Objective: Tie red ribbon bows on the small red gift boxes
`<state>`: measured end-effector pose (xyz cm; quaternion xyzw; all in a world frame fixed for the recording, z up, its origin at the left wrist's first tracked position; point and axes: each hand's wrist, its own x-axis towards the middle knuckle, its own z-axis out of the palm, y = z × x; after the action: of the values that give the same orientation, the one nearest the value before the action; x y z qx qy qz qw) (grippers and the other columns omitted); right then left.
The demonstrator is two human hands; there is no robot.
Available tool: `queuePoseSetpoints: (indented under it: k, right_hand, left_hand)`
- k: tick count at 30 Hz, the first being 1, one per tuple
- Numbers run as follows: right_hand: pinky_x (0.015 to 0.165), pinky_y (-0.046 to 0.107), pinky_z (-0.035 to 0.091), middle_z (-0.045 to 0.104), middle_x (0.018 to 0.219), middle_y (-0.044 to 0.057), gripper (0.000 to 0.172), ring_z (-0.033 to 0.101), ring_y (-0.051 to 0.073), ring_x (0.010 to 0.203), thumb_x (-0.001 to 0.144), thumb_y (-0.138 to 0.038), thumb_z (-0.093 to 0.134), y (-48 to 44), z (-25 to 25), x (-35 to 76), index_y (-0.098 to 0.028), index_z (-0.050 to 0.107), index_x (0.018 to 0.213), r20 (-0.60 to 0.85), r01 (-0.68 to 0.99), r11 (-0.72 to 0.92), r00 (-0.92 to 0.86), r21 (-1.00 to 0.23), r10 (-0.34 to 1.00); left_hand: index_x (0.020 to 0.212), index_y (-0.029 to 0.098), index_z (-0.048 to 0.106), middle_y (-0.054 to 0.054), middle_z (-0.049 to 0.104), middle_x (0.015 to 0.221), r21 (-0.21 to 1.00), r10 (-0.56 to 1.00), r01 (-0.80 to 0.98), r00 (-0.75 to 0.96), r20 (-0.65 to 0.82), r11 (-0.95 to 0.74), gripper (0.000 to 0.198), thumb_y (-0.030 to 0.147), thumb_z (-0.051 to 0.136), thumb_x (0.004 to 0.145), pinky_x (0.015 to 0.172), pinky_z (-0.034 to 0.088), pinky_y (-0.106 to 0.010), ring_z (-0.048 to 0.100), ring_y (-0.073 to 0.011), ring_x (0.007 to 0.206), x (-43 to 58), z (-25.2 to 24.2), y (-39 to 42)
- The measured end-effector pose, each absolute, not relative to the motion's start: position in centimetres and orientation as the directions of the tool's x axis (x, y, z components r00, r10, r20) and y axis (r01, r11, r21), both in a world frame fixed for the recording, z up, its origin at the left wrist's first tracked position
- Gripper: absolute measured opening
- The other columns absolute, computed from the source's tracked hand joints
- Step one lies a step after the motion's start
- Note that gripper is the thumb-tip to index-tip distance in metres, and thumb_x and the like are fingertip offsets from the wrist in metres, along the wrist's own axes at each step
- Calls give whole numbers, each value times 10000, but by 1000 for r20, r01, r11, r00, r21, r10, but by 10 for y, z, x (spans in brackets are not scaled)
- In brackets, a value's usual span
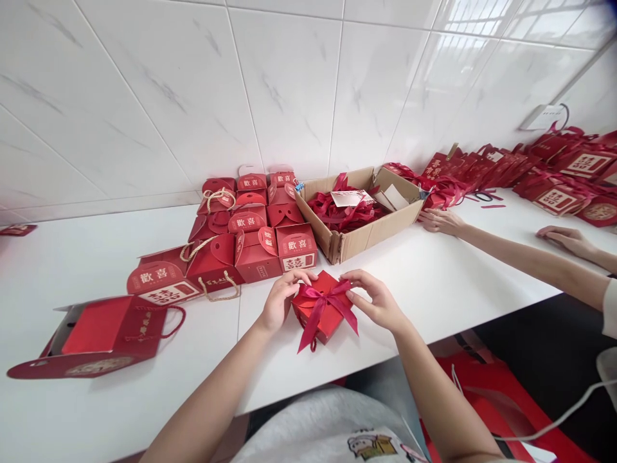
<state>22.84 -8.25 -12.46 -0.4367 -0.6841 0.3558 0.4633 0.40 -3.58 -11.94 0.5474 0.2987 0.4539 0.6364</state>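
Note:
A small red gift box (pixel 332 323) sits on the white table in front of me, with a crimson ribbon bow (pixel 322 299) tied on top and its two tails hanging over the box. My left hand (pixel 283 297) is at the box's upper left, fingers curled at the left loop of the bow. On the other side, my right hand (pixel 375 301) has the right loop between thumb and fingers. A short cord loop (pixel 313 346) shows at the box's near side.
Several red boxes (pixel 255 247) stand grouped behind my left hand. An open-sided red box (pixel 96 331) lies far left. A cardboard box (pixel 359 243) holds ribbons (pixel 342 209). At right, another person's hands (pixel 441 222) rest near scissors (pixel 482 197) and piled red boxes (pixel 554 186).

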Motion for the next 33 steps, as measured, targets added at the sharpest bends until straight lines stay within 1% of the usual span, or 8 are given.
queuePoseSetpoints:
  k: [4, 9, 12, 16, 26, 29, 31, 33]
  right_hand:
    - [930, 406, 491, 596, 1160, 116, 368, 599, 206, 1050, 909, -336, 517, -84, -132, 227, -226, 467, 1256, 292, 199, 321, -162, -926, 943]
    - [1069, 479, 370, 386, 1432, 132, 611, 396, 259, 1325, 898, -479, 477, -99, -155, 238, -279, 247, 1427, 309, 119, 336, -197, -934, 930]
    - [1102, 513, 315, 232, 1512, 146, 866, 318, 293, 1373, 810, -504, 605, -116, -171, 236, -289, 89, 1471, 279, 228, 317, -185, -921, 942]
    - [1129, 531, 258, 175, 1507, 175, 1132, 240, 334, 1399, 631, -451, 796, -134, -182, 213, -252, 61, 1468, 226, 431, 241, -87, -870, 970]
    - [989, 485, 435, 489, 1292, 177, 914, 515, 330, 1191, 627, -298, 731, -139, -172, 209, -204, 224, 1382, 228, 441, 196, 22, -876, 973]
    - [983, 514, 414, 447, 1343, 232, 981, 492, 365, 1213, 635, -401, 683, -132, -175, 261, -140, 170, 1428, 178, 591, -76, 359, -803, 916]
    - [1072, 570, 256, 212, 1475, 326, 1168, 261, 439, 1361, 609, -563, 678, -126, -180, 294, 2, 101, 1452, 142, 658, -479, 662, -582, 736]
    - [1099, 569, 165, 174, 1494, 331, 1147, 173, 444, 1393, 663, -687, 573, -123, -187, 315, 41, 161, 1447, 86, 643, -662, 739, -386, 668]
  left_hand:
    - [948, 192, 600, -76, 640, 1003, 947, 908, -322, 395, 141, -7, 256, 256, 480, 732, 904, 398, -355, 548, -248, 1019, 5, -124, -37]
    - [926, 197, 587, -63, 619, 976, 933, 961, -359, 262, 88, 13, 219, 268, 441, 780, 798, 431, -312, 564, -224, 957, 10, -136, -40]
    - [841, 195, 580, -51, 603, 896, 919, 981, -383, 195, -18, 93, 176, 275, 434, 784, 772, 443, -306, 574, -212, 884, 16, -144, -41]
    - [816, 202, 538, -13, 571, 849, 891, 981, -421, 160, -112, 170, 133, 274, 438, 768, 740, 445, -275, 563, -169, 795, 24, -150, -42]
    - [878, 199, 540, -34, 602, 871, 932, 981, -339, 184, -68, 128, 164, 326, 500, 782, 710, 436, -286, 579, -182, 804, 23, -156, -39]
    - [897, 195, 530, -38, 608, 872, 942, 982, -312, 178, -68, 122, 176, 329, 496, 789, 683, 421, -288, 577, -174, 775, 22, -159, -36]
    - [897, 194, 525, -40, 610, 878, 952, 983, -283, 169, -74, 120, 170, 321, 499, 787, 688, 415, -290, 577, -174, 788, 23, -160, -35]
    - [892, 198, 524, -37, 613, 875, 959, 983, -257, 167, -79, 120, 164, 322, 505, 787, 688, 408, -288, 575, -173, 792, 24, -159, -34]
